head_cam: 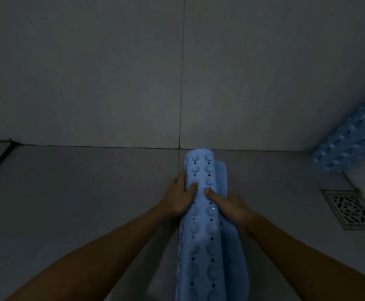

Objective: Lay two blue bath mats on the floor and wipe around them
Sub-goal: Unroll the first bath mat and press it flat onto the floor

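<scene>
Dim bathroom, head view looking down. Both hands clamp one rolled blue bath mat (201,227), suction-cup side facing out (round bumps and small holes in rows along its length). The left hand (180,197) grips the roll from its left side, thumb lying across the top of the mat, fingers wrapped round the far left edge and partly hidden. The right hand (227,205) grips from the right, thumb pressed on the top surface just beside the left thumb, the two thumb tips near each other but apart; its fingers curl under the loose flap and cannot be seen. The mat runs lengthwise between the forearms, its far end sticking out beyond both hands, its near end going out of the bottom edge of the view. A looser, smoother layer of the same mat shows just right of the roll, under the right hand. Whether the mat touches the floor (90,192) cannot be told. The second rolled blue mat (350,135) lies well apart from the hands, up and to the right of the right hand, leaning along the junction of floor and wall (90,72). A square metal floor drain (348,208) sits right of the right hand, below that second mat. Grey tiles, dark grout lines crossing just beyond the held mat's far end.
</scene>
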